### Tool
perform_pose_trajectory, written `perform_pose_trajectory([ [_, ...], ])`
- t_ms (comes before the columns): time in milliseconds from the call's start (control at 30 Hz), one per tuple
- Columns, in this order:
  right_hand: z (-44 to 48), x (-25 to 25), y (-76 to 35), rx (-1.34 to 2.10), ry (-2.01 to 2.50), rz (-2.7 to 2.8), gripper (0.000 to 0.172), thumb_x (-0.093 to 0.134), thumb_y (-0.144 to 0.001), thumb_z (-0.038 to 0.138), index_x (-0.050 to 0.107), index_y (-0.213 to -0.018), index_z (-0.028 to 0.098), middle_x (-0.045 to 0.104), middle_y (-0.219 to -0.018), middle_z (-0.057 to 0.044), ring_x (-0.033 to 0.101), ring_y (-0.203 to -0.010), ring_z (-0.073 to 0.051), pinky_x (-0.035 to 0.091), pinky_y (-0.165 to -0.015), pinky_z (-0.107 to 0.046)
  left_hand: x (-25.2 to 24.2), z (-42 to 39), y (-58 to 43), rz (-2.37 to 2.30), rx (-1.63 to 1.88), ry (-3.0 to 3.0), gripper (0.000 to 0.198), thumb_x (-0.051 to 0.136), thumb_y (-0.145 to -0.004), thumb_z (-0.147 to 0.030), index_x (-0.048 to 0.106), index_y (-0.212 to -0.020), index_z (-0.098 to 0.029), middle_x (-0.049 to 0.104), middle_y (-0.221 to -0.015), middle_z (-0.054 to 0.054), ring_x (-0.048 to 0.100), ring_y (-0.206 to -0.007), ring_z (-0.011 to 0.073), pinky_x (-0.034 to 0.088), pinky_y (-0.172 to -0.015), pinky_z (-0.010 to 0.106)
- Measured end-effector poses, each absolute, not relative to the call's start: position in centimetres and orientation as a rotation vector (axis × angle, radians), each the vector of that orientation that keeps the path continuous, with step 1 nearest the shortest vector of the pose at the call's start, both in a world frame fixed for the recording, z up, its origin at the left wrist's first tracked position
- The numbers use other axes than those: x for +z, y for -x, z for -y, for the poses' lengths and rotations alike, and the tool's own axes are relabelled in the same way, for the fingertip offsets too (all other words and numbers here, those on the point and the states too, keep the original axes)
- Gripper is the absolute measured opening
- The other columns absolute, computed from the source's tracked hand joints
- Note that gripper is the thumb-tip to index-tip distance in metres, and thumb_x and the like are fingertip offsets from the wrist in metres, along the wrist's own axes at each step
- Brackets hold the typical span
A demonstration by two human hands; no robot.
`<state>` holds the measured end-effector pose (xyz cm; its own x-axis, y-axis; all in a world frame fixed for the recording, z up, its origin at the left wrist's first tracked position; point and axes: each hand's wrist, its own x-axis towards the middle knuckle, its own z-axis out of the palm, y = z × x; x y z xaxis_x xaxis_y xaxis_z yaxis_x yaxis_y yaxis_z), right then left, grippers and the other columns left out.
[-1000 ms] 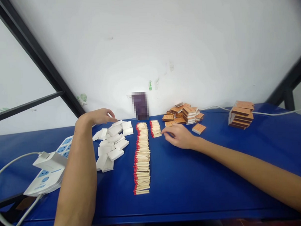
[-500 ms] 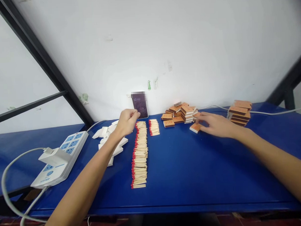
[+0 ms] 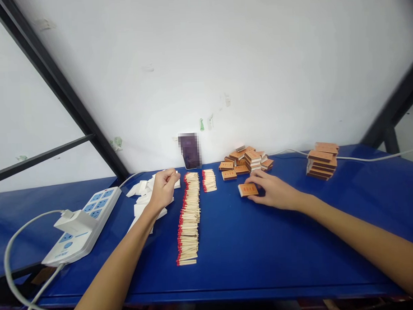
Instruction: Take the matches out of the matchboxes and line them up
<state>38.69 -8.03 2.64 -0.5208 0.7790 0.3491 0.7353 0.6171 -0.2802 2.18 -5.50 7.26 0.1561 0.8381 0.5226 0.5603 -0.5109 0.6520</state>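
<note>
1. The left hand (image 3: 164,188) is curled into a fist above the pile of white cardboard trays (image 3: 142,194). It may hold one, but the view is too poor to tell.
2. The right hand (image 3: 274,193) grips a flat orange cardboard matchbox (image 3: 247,189) by its near end.
3. That box lies on the blue table (image 3: 264,257), just in front of the heap of orange boxes (image 3: 247,159).
4. Between the hands runs a long row of red-tipped wooden matches (image 3: 188,219).
5. A white power strip (image 3: 82,222) sits far left.

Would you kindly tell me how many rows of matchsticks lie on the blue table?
2: a long row right of the left hand, running toward the near edge, and a short row just right of its far end.
</note>
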Motion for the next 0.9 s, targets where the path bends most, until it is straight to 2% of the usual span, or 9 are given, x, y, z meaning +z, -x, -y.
perform_pose_trajectory([
  [100,8.4,1.4,-36.6,0.179,1.016,2.312,0.031,0.067,-0.087,0.028,0.065,-0.118,0.022,0.062,-0.112,-0.01,0.066,-0.087,-0.021,0.058,-0.077,-0.036,7.3,5.7,-1.8,-1.358,1.313,-2.34,0.04,0.046,-0.093,-0.036,0.029,-0.059,-0.022,0.038,-0.066,-0.001,0.041,-0.062,0.0149,0.035,-0.063,0.031],
  [200,8.6,0.5,-35.2,0.209,0.962,2.222,0.031,0.067,-0.088,0.025,0.066,-0.119,0.022,0.061,-0.112,-0.01,0.063,-0.078,-0.017,0.059,-0.071,-0.034,7.5,6.1,-2.0,-1.329,1.021,-2.694,0.037,0.042,-0.099,-0.034,0.04,-0.064,-0.021,0.048,-0.073,0.002,0.048,-0.07,0.0172,0.038,-0.068,0.033],
  [300,8.5,0.2,-34.4,0.227,0.972,2.184,0.034,0.068,-0.087,0.025,0.068,-0.12,0.022,0.06,-0.112,-0.01,0.061,-0.074,-0.016,0.059,-0.069,-0.035,7.7,6.6,-2.5,-1.2,0.751,-2.9,0.032,0.037,-0.104,-0.034,0.055,-0.082,-0.02,0.058,-0.084,0.005,0.054,-0.078,0.0193,0.041,-0.074,0.033],
  [433,8.1,0.6,-33.4,0.25,0.977,2.224,0.036,0.068,-0.087,0.025,0.067,-0.122,0.021,0.06,-0.112,-0.01,0.062,-0.077,-0.017,0.058,-0.069,-0.034,7.7,6.9,-3.0,-1.01,0.689,-2.897,0.028,0.034,-0.107,-0.035,0.058,-0.104,-0.021,0.064,-0.099,0.005,0.059,-0.089,0.0192,0.044,-0.082,0.032],
  [533,7.5,1.2,-32.4,0.253,0.948,2.292,0.033,0.069,-0.087,0.025,0.064,-0.12,0.018,0.063,-0.106,-0.009,0.062,-0.081,-0.018,0.056,-0.071,-0.033,7.3,6.9,-3.0,-0.962,0.705,-2.845,0.026,0.034,-0.108,-0.036,0.054,-0.103,-0.02,0.063,-0.097,0.005,0.058,-0.085,0.0182,0.044,-0.079,0.031],
  [700,6.7,2.3,-30.4,0.156,0.729,2.554,0.018,0.059,-0.097,0.032,0.064,-0.107,0.018,0.068,-0.1,-0.009,0.064,-0.086,-0.02,0.053,-0.076,-0.033,6.7,7.1,-2.9,-0.981,0.697,-2.793,0.022,0.037,-0.106,-0.038,0.05,-0.106,-0.02,0.063,-0.094,0.004,0.057,-0.081,0.0183,0.043,-0.077,0.032],
  [800,6.3,2.3,-29.6,0.122,0.642,2.6,0.024,0.047,-0.103,0.03,0.067,-0.107,0.017,0.072,-0.097,-0.009,0.067,-0.082,-0.02,0.052,-0.073,-0.033,6.7,7.4,-3.3,-1.056,0.716,-2.91,0.02,0.04,-0.103,-0.033,0.054,-0.102,-0.019,0.066,-0.089,0.004,0.058,-0.079,0.0191,0.04,-0.076,0.035],
  [900,5.8,1.8,-29.4,0.198,0.691,2.518,0.028,0.042,-0.105,0.028,0.067,-0.114,0.019,0.075,-0.103,-0.009,0.07,-0.089,-0.021,0.052,-0.078,-0.033,7.1,7.6,-3.8,-1.352,0.902,-2.918,0.026,0.035,-0.102,-0.027,0.057,-0.09,-0.019,0.065,-0.074,0.003,0.055,-0.067,0.0181,0.035,-0.075,0.037],
])
